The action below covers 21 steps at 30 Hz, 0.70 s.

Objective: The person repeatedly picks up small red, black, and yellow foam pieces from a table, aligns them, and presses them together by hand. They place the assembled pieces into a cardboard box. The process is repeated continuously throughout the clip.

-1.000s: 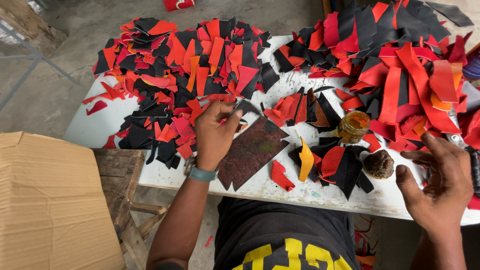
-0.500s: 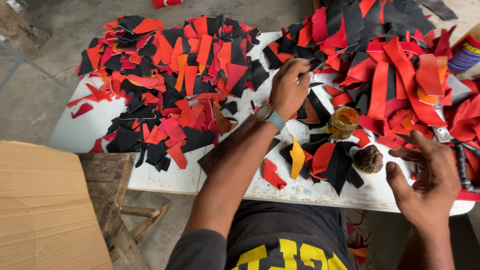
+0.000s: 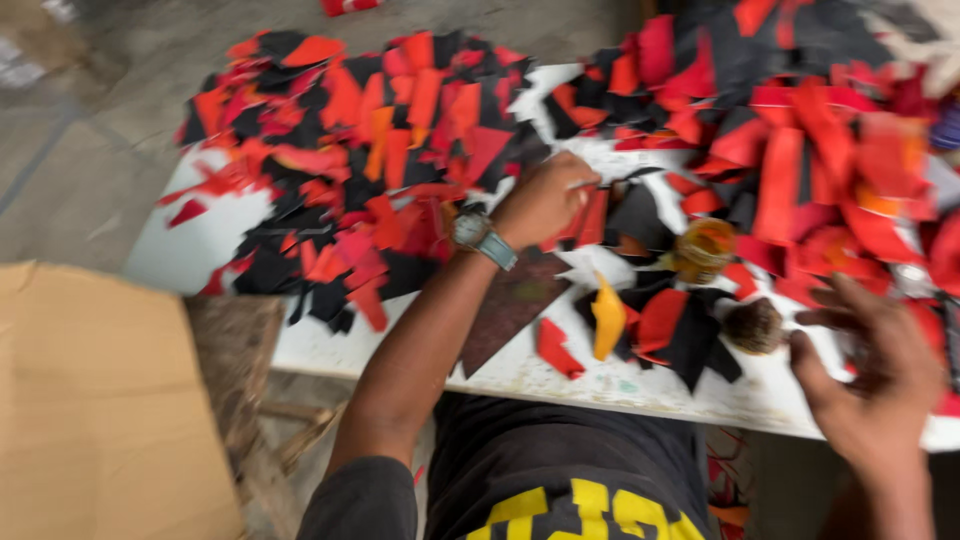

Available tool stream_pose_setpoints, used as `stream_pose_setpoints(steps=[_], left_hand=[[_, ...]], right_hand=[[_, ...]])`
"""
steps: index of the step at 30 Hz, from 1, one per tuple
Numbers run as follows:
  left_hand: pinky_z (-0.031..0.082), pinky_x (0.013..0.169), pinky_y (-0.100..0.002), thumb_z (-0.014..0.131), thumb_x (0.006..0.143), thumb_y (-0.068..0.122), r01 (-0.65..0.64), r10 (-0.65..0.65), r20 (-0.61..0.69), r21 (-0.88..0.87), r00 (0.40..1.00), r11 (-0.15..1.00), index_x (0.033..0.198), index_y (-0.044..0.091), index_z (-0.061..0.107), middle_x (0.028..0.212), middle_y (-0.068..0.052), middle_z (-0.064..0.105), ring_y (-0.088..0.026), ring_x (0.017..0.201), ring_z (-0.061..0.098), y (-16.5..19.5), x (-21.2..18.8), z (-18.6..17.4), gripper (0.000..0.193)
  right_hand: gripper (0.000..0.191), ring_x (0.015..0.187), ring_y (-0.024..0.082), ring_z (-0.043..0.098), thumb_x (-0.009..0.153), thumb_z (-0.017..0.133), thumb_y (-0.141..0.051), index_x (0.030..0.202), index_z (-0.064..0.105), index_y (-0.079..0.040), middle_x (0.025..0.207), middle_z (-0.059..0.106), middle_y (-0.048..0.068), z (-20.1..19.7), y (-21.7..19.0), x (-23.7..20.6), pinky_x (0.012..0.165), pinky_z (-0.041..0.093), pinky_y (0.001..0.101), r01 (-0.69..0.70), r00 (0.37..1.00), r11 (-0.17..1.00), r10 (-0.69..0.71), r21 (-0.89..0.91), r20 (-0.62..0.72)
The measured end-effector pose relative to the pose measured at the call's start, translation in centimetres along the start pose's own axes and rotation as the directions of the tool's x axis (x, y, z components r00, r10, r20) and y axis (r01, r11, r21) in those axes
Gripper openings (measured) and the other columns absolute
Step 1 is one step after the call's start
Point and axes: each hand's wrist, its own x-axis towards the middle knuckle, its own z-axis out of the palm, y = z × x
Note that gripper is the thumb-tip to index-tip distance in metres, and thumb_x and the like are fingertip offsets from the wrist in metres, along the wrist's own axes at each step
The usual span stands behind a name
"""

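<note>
Head view, looking straight down on a white worktable [image 3: 250, 250] smothered in red, orange and black offcuts. The person's left hand [image 3: 540, 203] is stretched out toward twelve o'clock, fingers pressed together around a thin pale sliver; the blur stops me telling whether it is a blade, a stick or a strip. A grey wristwatch [image 3: 482, 238] sits on that wrist. Just below the forearm, toward six o'clock, a dark brown sheet [image 3: 515, 310] lies flat on the bare part of the table, probably kept there because it is the only clear working patch.

The right hand [image 3: 875, 375], at about four o'clock from the left, hovers with fingers spread and holds nothing that I can see. Nearest to it, at its nine o'clock, is a round bristly brush [image 3: 752, 326], and beyond that, toward eleven o'clock, a small amber jar [image 3: 703, 249]; both stand close in, seemingly for easy reach. An orange-yellow scrap [image 3: 607, 316] lies between the brown sheet and the brush. A cardboard box [image 3: 100, 400] sits off the table at eight o'clock.
</note>
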Motion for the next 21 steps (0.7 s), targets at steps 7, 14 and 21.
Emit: stream_pose_setpoints(steps=[7, 14, 21], left_hand=[[0.060, 0.078, -0.033, 0.080, 0.081, 0.007, 0.488, -0.439, -0.349, 0.062, 0.828, 0.871, 0.106, 0.003, 0.071, 0.094, -0.009, 0.077, -0.020, 0.089, 0.078, -2.2, -12.0, -20.4, 0.027], [0.058, 0.080, -0.038, 0.083, 0.078, 0.010, 0.494, -0.430, -0.310, 0.167, 0.848, 0.853, 0.100, 0.002, 0.072, 0.094, -0.009, 0.075, -0.027, 0.091, 0.075, -2.4, -18.9, -19.9, 0.026], [0.048, 0.088, -0.047, 0.082, 0.062, 0.008, 0.230, -0.284, 0.030, 0.510, 0.958, 0.829, 0.097, 0.005, 0.072, 0.094, -0.012, 0.067, -0.034, 0.096, 0.067, -4.1, -18.4, -13.2, 0.036]], right_hand=[[0.064, 0.107, 0.021, 0.069, 0.091, 0.072, 0.004, 0.151, 0.050, 0.001, 0.123, 0.062, 0.014, 3.7, 0.5, -0.6, 0.094, 0.055, 0.0310, -0.044, 0.995, 0.997, 0.038, 0.060, 0.093], [0.071, 0.107, 0.021, 0.069, 0.088, 0.073, 0.004, 0.154, 0.046, -0.002, 0.121, 0.064, 0.014, 6.8, 0.3, -0.9, 0.094, 0.057, 0.0323, -0.034, 0.989, 0.996, 0.022, 0.082, 0.145], [0.078, 0.108, 0.021, 0.069, 0.086, 0.073, 0.005, 0.157, 0.042, -0.005, 0.119, 0.066, 0.015, 6.8, 0.9, -0.1, 0.093, 0.058, 0.0335, -0.037, 0.993, 0.995, 0.025, 0.096, 0.117]])
